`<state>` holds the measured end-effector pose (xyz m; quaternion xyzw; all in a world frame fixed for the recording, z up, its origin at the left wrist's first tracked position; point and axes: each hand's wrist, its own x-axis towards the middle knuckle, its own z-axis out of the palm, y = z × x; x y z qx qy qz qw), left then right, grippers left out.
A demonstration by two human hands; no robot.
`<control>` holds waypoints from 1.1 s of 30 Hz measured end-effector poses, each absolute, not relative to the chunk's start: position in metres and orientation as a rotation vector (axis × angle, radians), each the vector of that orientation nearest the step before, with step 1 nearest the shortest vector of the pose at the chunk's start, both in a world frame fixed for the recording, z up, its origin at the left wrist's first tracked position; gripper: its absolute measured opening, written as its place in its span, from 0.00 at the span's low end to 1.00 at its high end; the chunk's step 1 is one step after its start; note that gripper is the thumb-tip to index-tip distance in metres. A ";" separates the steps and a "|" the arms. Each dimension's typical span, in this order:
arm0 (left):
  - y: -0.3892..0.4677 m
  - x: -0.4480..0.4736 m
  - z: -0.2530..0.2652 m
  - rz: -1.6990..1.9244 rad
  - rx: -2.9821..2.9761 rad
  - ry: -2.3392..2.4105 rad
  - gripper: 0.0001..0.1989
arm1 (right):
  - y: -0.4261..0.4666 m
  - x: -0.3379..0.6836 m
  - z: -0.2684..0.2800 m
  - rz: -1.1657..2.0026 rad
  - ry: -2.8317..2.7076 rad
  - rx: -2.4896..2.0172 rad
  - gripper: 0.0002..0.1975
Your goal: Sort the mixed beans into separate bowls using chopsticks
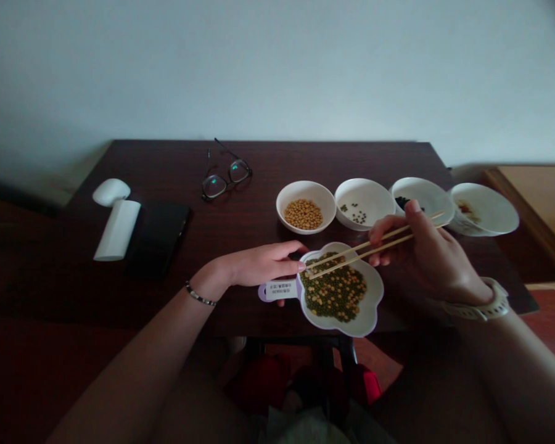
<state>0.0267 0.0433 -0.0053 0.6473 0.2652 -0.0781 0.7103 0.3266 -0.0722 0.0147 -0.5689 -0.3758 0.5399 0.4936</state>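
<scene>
My left hand [259, 264] grips a white, flower-shaped dish [373, 290] by its left side near the labelled handle [280, 290]; some fingers are hidden beneath. Inside the dish lie mixed small green beans and yellow beans [335, 290]. My right hand [432, 259] is closed on a pair of wooden chopsticks [374, 245]. Their tips reach into the dish at its left side, beside my left fingertips. Whether a bean is pinched between the tips, I cannot tell.
Behind the dish stands a row of white bowls: one with yellow beans [304, 214], one with a few green beans [358, 217], one with dark beans [402, 202], and one with reddish and pale pieces [468, 211]. Glasses [227, 179], a black phone-like slab [160, 237] and a white device [118, 231] lie left.
</scene>
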 end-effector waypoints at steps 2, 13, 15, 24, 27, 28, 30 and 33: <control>0.043 0.027 -0.006 -0.179 1.429 0.591 0.22 | -0.074 0.322 0.014 1.296 -0.926 -1.366 0.33; 0.044 0.027 -0.008 -0.175 1.378 0.563 0.23 | -0.074 0.319 0.013 1.271 -0.960 -1.361 0.34; 0.044 0.027 -0.007 -0.174 1.390 0.564 0.23 | -0.073 0.320 0.013 1.279 -0.943 -1.354 0.33; 0.043 0.026 -0.005 -0.178 1.408 0.577 0.23 | -0.073 0.315 0.012 1.291 -0.940 -1.349 0.32; 0.043 0.026 -0.006 -0.179 1.403 0.577 0.24 | -0.074 0.316 0.011 1.285 -0.957 -1.358 0.33; 0.043 0.026 -0.006 -0.177 1.404 0.577 0.24 | -0.073 0.316 0.011 1.281 -0.959 -1.362 0.33; 0.044 0.026 -0.006 -0.171 1.411 0.578 0.23 | -0.073 0.315 0.011 1.278 -0.958 -1.363 0.33; 0.044 0.027 -0.007 -0.169 1.408 0.577 0.22 | -0.073 0.315 0.011 1.288 -0.946 -1.353 0.32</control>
